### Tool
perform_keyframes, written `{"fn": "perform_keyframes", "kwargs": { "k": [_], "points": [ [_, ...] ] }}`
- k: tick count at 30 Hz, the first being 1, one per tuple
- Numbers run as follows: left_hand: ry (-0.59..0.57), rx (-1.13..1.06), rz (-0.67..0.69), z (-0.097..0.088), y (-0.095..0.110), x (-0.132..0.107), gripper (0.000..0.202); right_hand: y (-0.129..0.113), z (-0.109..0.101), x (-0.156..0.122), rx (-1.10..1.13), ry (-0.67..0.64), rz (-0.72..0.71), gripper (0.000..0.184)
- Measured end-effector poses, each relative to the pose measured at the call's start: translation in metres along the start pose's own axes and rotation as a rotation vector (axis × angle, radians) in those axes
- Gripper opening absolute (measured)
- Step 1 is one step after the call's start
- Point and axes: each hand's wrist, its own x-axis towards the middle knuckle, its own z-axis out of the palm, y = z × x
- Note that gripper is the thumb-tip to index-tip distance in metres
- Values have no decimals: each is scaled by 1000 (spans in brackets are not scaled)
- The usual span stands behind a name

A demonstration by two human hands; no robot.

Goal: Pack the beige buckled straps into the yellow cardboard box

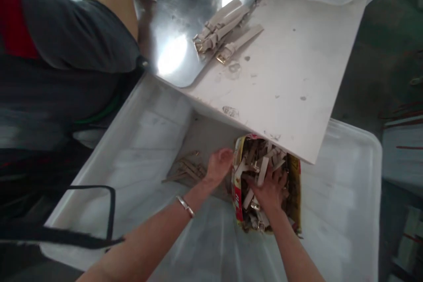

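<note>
Red-and-yellow carton (236, 185), print unreadable; right hand (269, 189) inside; left hand (218, 165) alongside

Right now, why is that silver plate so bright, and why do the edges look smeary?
Head view: the metal sheet mirrors overhead light as two white glare patches; the co-worker's sleeve and the plastic bin are blurred, while the left hand, right hand and carton of straps stay fairly sharp.

Both hands reach forward: left (218, 165) curled, right (270, 190) spread.
</note>
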Motion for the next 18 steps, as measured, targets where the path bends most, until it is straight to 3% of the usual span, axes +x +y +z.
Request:
{"fn": "perform_keyframes", "kwargs": {
  "k": [5, 8, 10, 13, 18],
  "points": [
    [123, 353, -127, -49, -105, 70, 50, -16, 10, 23, -156, -56, 26, 99],
    [37, 553, -138, -66, -171, 88, 85, -17, 17, 36, -196, -50, 27, 99],
    [-39, 653, -101, -66, -206, 87, 103, -16, 25, 42, -223, -35, 11, 97],
    [-115, 778, -11, -56, -238, 73, 111, -15, 37, 45, -266, 7, 0, 99],
    [-75, 900, 43, -42, -255, 59, 73, -15, 45, 45, -308, 32, 2, 107]
  ]
}}
